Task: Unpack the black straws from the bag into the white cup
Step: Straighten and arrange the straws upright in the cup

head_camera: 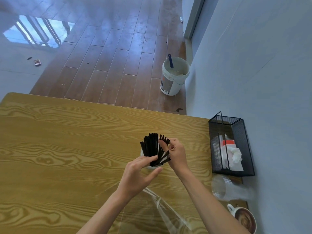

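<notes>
Fingers (162, 144) of both hands pinch black straws (152, 146) standing in the white cup (151, 166) between them; tidying remains.

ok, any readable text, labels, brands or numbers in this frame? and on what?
None can be read.
White bucket on the floor: a label with dark and orange patches, too blurred to read.
Red and white box in the black mesh basket: no legible print.
Wrapper on the floor: too small to tell.
Black straws, white cup, clear bag: no print visible.
</notes>
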